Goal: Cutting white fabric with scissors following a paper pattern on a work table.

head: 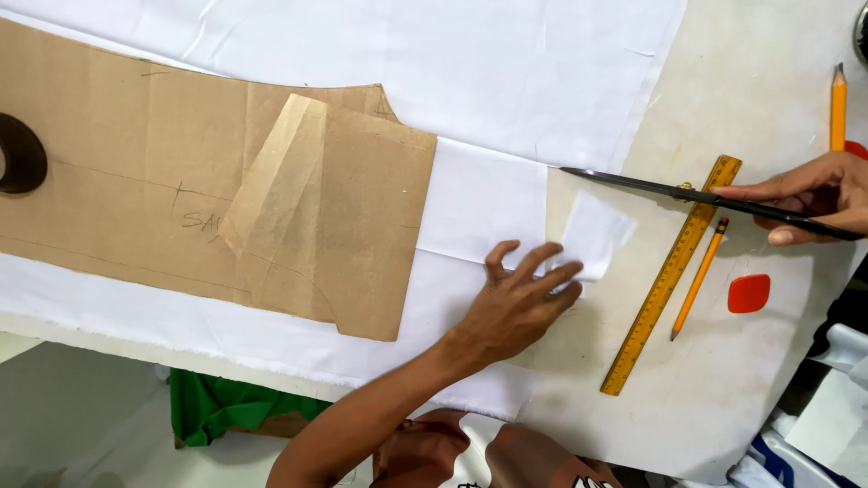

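Step in hand: cutting. My right hand [818, 194] grips the long black-bladed scissors [696, 192], whose tip meets the edge of the white cotton fabric [488, 81] on the pale desk [759, 72].
Left hand: my left hand [520, 303] lies flat, fingers spread, pressing the cloth beside a small loose white fabric piece [597, 233]; it holds nothing.
Next move, as I judge it: the blades need a steady line into cloth that is kept taut.
Pattern: a brown cardboard template [163, 181] with a taped patch and pencilled marks lies on the fabric, left of my hand.
Tools: a yellow wooden ruler [669, 276], two orange pencils [698, 278], a red rounded chalk block [749, 294].
Below the desk: green cloth [217, 407].
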